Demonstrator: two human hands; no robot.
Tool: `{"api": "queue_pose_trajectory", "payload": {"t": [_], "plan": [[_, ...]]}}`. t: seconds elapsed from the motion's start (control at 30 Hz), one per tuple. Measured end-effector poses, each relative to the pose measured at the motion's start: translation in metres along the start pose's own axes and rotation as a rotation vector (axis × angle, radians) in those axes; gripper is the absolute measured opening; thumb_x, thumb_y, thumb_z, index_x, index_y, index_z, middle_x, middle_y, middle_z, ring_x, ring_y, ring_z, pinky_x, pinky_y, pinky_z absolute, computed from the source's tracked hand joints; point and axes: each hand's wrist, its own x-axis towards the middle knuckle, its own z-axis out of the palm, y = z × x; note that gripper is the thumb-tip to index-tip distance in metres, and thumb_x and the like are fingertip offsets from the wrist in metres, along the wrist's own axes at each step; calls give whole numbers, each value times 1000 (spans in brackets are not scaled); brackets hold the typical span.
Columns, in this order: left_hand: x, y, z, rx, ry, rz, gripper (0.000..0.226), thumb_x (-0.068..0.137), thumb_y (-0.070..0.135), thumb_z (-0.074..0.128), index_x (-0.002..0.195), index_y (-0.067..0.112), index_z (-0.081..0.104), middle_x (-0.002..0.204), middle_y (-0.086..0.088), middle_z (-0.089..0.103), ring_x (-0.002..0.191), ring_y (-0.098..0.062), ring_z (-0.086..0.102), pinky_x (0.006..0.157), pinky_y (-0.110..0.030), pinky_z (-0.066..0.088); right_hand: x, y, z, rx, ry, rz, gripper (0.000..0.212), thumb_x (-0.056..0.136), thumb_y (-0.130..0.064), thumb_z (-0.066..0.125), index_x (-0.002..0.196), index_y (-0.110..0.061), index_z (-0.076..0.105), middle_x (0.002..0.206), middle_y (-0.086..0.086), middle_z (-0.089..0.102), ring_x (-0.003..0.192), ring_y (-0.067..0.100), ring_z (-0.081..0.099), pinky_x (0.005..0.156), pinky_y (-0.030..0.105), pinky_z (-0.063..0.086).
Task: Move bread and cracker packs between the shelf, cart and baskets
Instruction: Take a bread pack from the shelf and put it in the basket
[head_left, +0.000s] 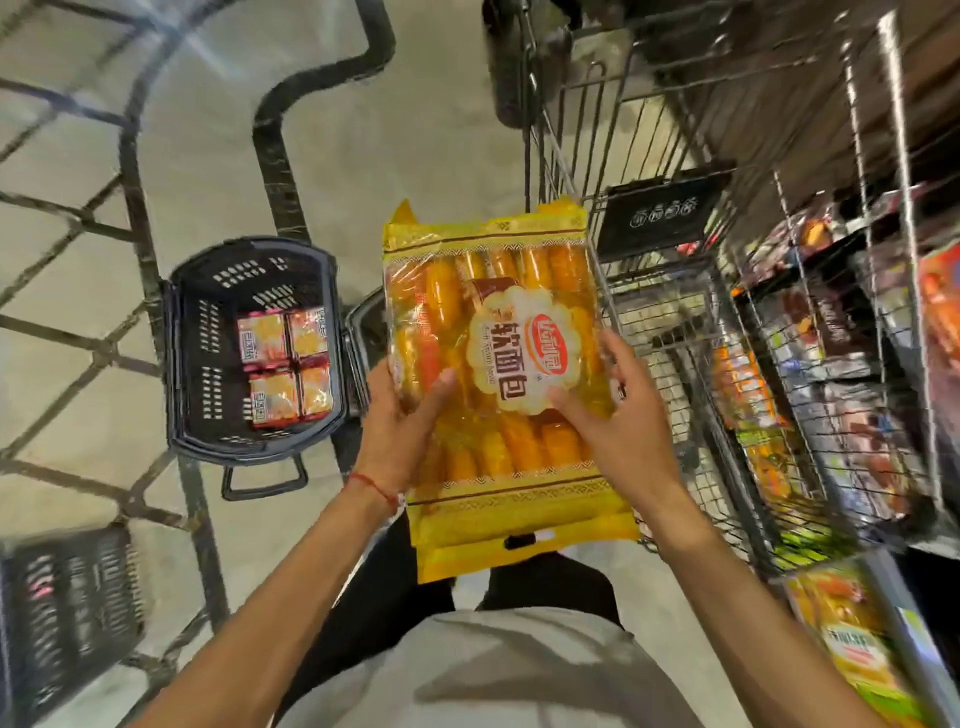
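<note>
A large yellow bread pack (498, 291) with orange rolls inside is held flat in front of me, over the floor beside the cart. My left hand (402, 410) grips its left edge, thumb on top. My right hand (610, 415) grips its right edge, thumb across the label. A dark plastic basket (208, 358) on the floor to the left holds several small red-and-orange cracker packs (284, 373). The wire cart (670, 270) stands to the right of the pack.
A second dark basket (62, 613) sits at the lower left, blurred. Wire shelving (878, 322) with snack packs lines the right side, with a yellow pack (852, 644) low on it. A black sign (665, 213) hangs on the cart. Tiled floor (78, 312) stretches left.
</note>
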Motion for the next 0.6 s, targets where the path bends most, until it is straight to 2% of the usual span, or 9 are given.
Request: {"api": "queue_pose_trajectory", "payload": {"t": [0.07, 0.17, 0.2, 0.27, 0.37, 0.47, 0.53, 0.6], "plan": [[-8, 6, 7, 5, -47, 39, 66, 90, 42, 66, 147, 24, 38, 130, 5, 62, 113, -11, 65, 86, -26, 59, -18, -4, -13, 16, 42, -8, 83, 88, -37, 82, 158, -37, 37, 161, -12, 42, 149, 13, 37, 122, 50, 37], [-17, 13, 15, -10, -136, 58, 67, 91, 48, 69, 148, 30, 38, 134, 3, 63, 119, -18, 65, 96, -46, 57, -45, -6, -24, -4, 160, -9, 82, 87, -42, 82, 157, -35, 40, 157, -12, 46, 147, 16, 39, 120, 54, 38], [-20, 15, 17, -2, -159, 81, 64, 93, 46, 69, 147, 30, 38, 134, 3, 63, 120, -18, 65, 98, -49, 56, -53, -7, -26, -6, 205, -15, 82, 86, -39, 83, 157, -31, 42, 156, -10, 48, 146, 16, 40, 119, 53, 39], [-26, 18, 23, 17, -211, 117, 59, 97, 38, 66, 148, 28, 38, 135, 3, 61, 121, -18, 64, 99, -46, 56, -74, -6, -31, 12, 291, -15, 75, 87, -30, 83, 154, -26, 47, 155, -7, 48, 144, 15, 44, 117, 52, 43], [-34, 18, 33, 23, -271, 165, 54, 100, 31, 64, 147, 22, 40, 132, 2, 63, 116, -15, 66, 95, -38, 59, -115, 0, -35, 20, 444, -10, 63, 92, -27, 79, 149, -26, 52, 148, -13, 48, 140, 12, 48, 114, 45, 47], [-44, 17, 49, 35, -273, 161, 55, 98, 38, 65, 146, 26, 40, 129, 7, 64, 116, -13, 64, 98, -40, 56, -163, 11, -33, 90, 627, 85, 52, 97, -22, 73, 146, -24, 55, 142, -11, 50, 131, 9, 50, 110, 41, 49], [-55, 20, 64, 20, -290, 139, 59, 96, 44, 67, 146, 27, 40, 131, 5, 64, 118, -17, 64, 99, -43, 55, -194, 19, -26, 111, 763, 161, 53, 98, -24, 73, 146, -20, 53, 137, -8, 50, 125, 8, 51, 106, 42, 52], [-68, 20, 80, 19, -301, 151, 64, 92, 48, 68, 145, 24, 41, 133, 3, 63, 121, -19, 62, 104, -46, 51, -218, 33, -18, 112, 883, 264, 64, 95, -29, 75, 150, -17, 46, 137, -4, 46, 130, 12, 45, 112, 49, 45]]}}
